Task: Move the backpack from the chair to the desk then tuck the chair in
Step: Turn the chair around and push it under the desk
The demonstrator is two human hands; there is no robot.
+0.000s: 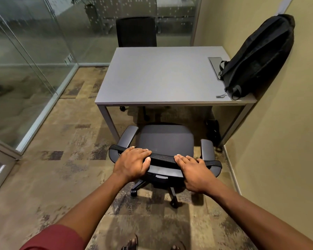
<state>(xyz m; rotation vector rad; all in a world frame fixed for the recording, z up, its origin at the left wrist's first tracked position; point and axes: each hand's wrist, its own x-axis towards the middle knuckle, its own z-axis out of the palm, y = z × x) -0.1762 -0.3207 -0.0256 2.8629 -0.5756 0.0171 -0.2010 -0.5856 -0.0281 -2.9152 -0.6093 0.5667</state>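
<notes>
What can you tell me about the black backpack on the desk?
The backpack is black and looks like soft fabric, somewhat slumped and wrinkled. It stands tilted on the desk's far right corner, its top leaning against the wall. Shoulder straps and a grey-tipped strap end hang loose near its base, toward the desk's front edge. It partly covers a grey panel set in the desktop. Neither hand touches it; both rest on the chair back.

Head-worn view, angled down, desk (163,76) near

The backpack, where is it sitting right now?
In the head view, the backpack stands on the desk's far right corner, leaning against the wall, beside the cable hatch.
</notes>
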